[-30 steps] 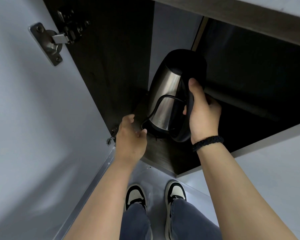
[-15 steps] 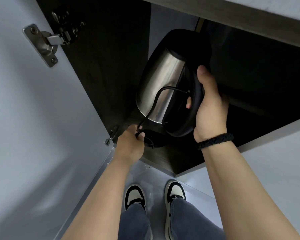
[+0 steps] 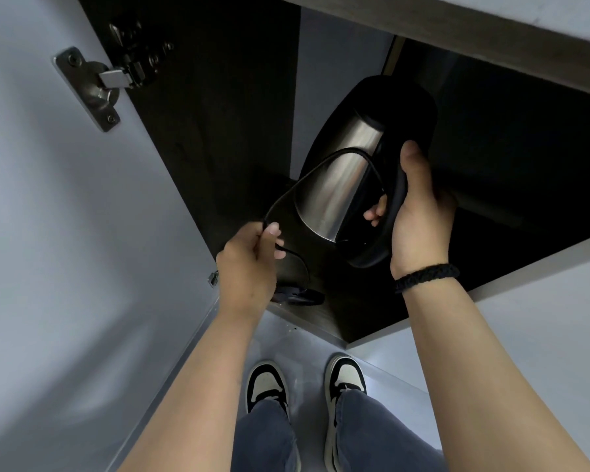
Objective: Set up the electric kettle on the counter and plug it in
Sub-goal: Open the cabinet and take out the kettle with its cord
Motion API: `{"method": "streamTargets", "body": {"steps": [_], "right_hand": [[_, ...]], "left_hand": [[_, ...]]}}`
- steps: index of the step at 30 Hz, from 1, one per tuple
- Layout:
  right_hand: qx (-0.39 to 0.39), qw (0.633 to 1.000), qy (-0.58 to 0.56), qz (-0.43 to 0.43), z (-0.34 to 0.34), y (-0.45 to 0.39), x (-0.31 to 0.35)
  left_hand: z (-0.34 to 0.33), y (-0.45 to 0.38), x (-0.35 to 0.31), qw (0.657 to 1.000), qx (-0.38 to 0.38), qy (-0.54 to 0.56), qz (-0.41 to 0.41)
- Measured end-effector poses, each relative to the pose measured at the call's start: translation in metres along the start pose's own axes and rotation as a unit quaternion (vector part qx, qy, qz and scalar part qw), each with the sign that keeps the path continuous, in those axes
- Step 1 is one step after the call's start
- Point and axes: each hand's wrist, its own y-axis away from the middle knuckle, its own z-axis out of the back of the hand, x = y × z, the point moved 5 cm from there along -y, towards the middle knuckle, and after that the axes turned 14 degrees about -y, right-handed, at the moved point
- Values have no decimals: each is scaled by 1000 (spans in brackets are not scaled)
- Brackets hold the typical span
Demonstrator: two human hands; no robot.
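Note:
A steel electric kettle (image 3: 338, 178) with a black lid and handle hangs tilted in the mouth of a low dark cabinet. My right hand (image 3: 416, 216) grips its black handle, thumb on top. A black power cord (image 3: 307, 172) loops across the kettle's body. My left hand (image 3: 249, 264) pinches this cord to the lower left of the kettle. The cord runs down to a dark round shape (image 3: 300, 296) under my left hand at the cabinet floor's front edge; whether it is the base or the plug cannot be told.
The grey cabinet door (image 3: 65, 233) stands open on the left, its metal hinge (image 3: 99, 83) at the top. The counter's edge (image 3: 457, 25) runs overhead. A closed grey door (image 3: 525, 318) lies to the right. My feet (image 3: 307, 383) stand on the floor below.
My right hand carried the kettle up and to the right. My left hand took hold of the cord and lifted it off the cabinet floor.

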Motion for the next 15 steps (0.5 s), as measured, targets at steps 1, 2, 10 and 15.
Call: {"method": "streamTargets", "body": {"steps": [1,2,10,15], "right_hand": [[-1,1000,3,-3,0,-1,0],[-2,1000,7,-5,0,-1,-1],[9,999,53,-3,0,-4,-22],[28,996,82,0,-2,-7,-31]], "left_hand": [[1,0,-3,1000,-3,19,-3],[1,1,-6,999,-1,39,-5],[0,11,-27,981,70,180,-10],[0,18,-38,967,106,228,-29]]}}
